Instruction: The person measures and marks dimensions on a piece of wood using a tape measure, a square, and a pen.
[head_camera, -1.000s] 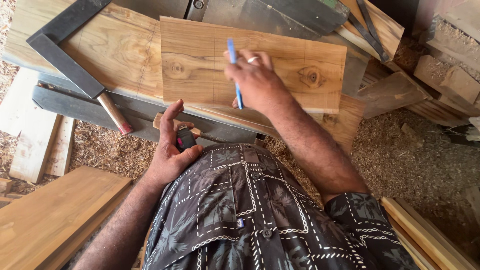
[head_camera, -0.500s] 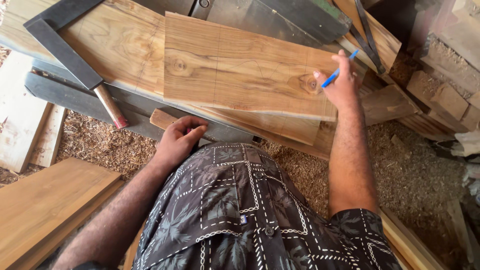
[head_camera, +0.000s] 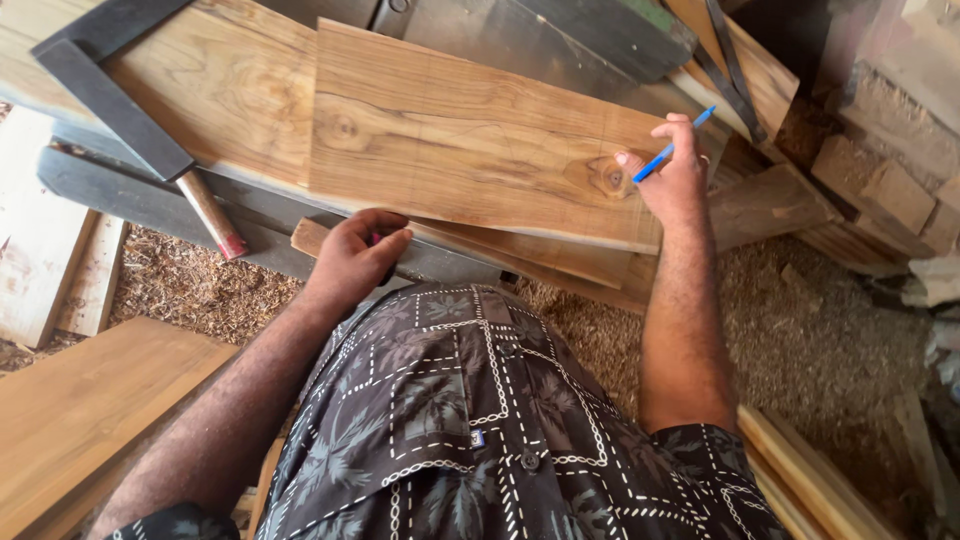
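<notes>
Now the wide wooden board lies much as it did half a second ago, but my right hand sits farther along its right end, gripping the blue pen beside the knot. My left hand has curled below the board's near edge over something reddish, mostly hidden; I can't tell what.

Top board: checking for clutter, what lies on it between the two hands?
Head view: bare wood between left hand and right hand on the top board.
</notes>
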